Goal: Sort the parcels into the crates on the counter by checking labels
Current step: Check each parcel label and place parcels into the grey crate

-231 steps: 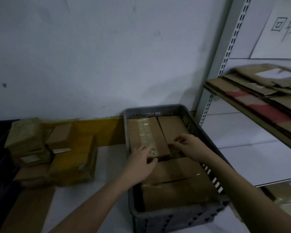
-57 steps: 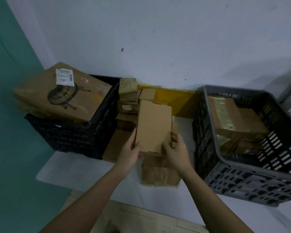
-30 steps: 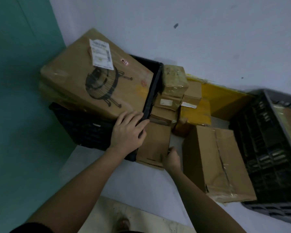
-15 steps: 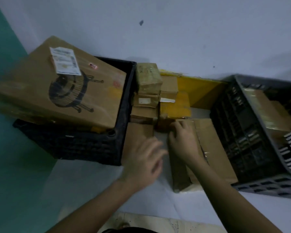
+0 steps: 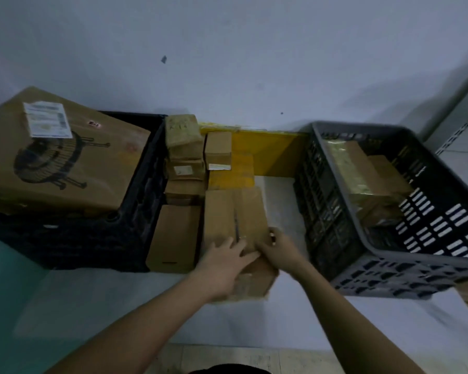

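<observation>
Both hands are laid on a brown parcel on the white desk.

The parcel (image 5: 234, 220) is placed between the black crate (image 5: 135, 211) and the grey crate (image 5: 384, 268), just beside a flat carton (image 5: 174, 238). The left hand (image 5: 224, 261) is spread flat on its near end, fingers wide. The right hand (image 5: 280, 248) is pressed on the near right corner; whether it is gripped cannot be told. A large labelled box (image 5: 62, 163) is rested tilted on the black crate.
</observation>
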Demonstrator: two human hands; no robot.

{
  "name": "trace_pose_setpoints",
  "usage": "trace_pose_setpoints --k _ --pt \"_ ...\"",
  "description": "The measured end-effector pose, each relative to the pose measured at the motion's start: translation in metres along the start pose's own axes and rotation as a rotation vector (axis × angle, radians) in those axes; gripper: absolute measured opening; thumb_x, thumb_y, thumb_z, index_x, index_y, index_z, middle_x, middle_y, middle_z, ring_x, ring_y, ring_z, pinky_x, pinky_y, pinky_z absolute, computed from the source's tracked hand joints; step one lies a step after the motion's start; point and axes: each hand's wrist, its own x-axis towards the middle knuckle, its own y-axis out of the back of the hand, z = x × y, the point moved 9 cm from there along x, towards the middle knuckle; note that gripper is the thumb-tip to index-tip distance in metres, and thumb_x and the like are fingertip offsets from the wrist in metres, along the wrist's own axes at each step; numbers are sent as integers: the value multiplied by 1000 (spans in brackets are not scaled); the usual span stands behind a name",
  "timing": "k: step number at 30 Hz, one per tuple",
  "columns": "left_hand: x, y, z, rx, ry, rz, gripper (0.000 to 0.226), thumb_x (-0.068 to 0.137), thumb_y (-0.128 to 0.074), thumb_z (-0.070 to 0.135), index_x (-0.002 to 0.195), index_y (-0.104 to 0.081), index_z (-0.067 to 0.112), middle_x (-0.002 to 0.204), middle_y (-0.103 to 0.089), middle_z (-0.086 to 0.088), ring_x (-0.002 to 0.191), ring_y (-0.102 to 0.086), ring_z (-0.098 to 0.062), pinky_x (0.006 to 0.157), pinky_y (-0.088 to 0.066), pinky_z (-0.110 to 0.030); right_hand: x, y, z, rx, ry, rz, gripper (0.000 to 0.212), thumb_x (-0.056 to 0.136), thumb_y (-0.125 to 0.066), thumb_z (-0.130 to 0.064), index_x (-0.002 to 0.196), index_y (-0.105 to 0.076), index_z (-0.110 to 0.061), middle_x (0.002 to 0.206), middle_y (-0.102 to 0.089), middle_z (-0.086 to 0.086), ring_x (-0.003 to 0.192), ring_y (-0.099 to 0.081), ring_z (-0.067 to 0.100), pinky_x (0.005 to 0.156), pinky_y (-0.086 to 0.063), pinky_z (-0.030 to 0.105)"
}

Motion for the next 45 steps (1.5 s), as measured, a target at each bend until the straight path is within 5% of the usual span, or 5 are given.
trace_pose_setpoints --k 8,16,23,31,45 --pt "-15 26 -15 -273 227 -134 80 91 -55 61 157 -14 41 165 -10 5 150 -14 -26 117 -29 -53 -16 14 -16 7 223 -100 59 101 -53 -42 151 -38 -15 151 -46 6 132 -50 25 95 -40 24" --pt "64 160 38 -384 169 391 59 99 -38 60 152 -31 35 155 -35 10 141 -32 -15 111 -35 -39 -25 181 -28 139 434 221 39 100 -58 -31 138 -55 -23 129 -57 -7 119 -54 9 98 -46 28" --pt "154 181 83 -619 164 439 57 100 -45 53 152 -30 34 155 -28 8 139 -36 -17 100 -35 -30 29 283 58 301 126 435 25 96 -60 -28 120 -55 -25 110 -61 -5 88 -57 3 63 -47 24" --pt "261 169 98 -1085 245 425 79 101 -54 29 159 -1 28 157 -21 -8 136 -38 -23 94 -33 -23 99 312 131 145 -164 458 57 92 -63 -43 136 -47 -10 134 -55 12 123 -52 34 101 -49 49" --pt "283 153 81 -1084 398 570 76 102 -50 33 156 2 44 155 -31 2 115 -53 -16 80 -48 -28 158 303 166 427 -181 275 71 88 -76 -30 147 -43 -8 139 -57 12 115 -57 24 89 -43 27"
